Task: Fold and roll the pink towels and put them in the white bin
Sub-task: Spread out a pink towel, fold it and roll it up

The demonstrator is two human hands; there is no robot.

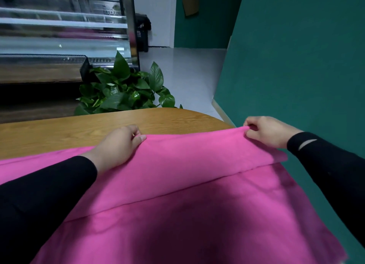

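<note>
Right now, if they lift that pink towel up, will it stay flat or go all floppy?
Probably floppy: the towel already bends over in a soft fold where the left hand and right hand pinch its edge. It looks thin, so likely light. Its right side droops off the table, so it may slide.

A bright pink towel (177,194) lies spread over the near part of the wooden worktop (69,133), its right side reaching past the worktop's right edge. Its far portion is doubled back over itself, leaving a straight hem line running diagonally across the cloth from near left to far right. The far folded edge is raised slightly and pulled taut near the worktop's far-right rounded corner.
</note>
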